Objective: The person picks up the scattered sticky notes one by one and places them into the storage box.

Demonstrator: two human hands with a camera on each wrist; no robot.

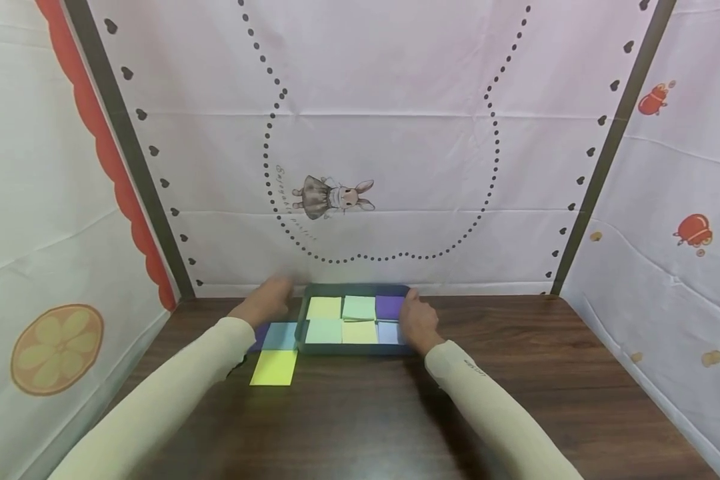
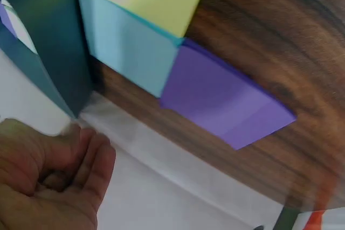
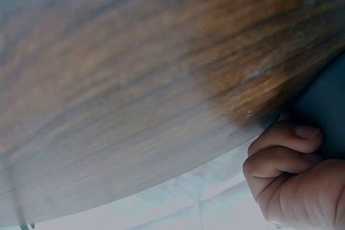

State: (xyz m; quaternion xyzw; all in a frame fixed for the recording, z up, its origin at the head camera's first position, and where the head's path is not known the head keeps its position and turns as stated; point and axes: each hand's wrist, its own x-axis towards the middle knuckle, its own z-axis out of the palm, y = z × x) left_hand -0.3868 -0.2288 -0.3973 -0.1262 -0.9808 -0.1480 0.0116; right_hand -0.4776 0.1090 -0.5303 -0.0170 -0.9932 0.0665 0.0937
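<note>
A dark teal tray (image 1: 354, 349) lies on the table and holds several paper note pads in two rows: pale yellow (image 1: 324, 307), mint green (image 1: 359, 307), purple (image 1: 389, 307) and light blue (image 1: 390, 332). My right hand (image 1: 419, 320) grips the tray's right side, its thumb up at the rim; in the right wrist view its bent fingers (image 3: 285, 149) press the outer wall. Off the tray's back left corner is my left hand (image 1: 268, 300), blurred in the head view. The left wrist view shows its fingers (image 2: 94, 171) loosely curled, with nothing visible in them, fingertips near the corner.
Left of the tray, a blue note pad (image 1: 280, 336), a yellow one (image 1: 274, 368) and a purple one (image 2: 223, 98) lie edge to edge on the dark wooden table (image 1: 360, 413). A printed white cloth (image 1: 384, 153) hangs behind the table and at both sides.
</note>
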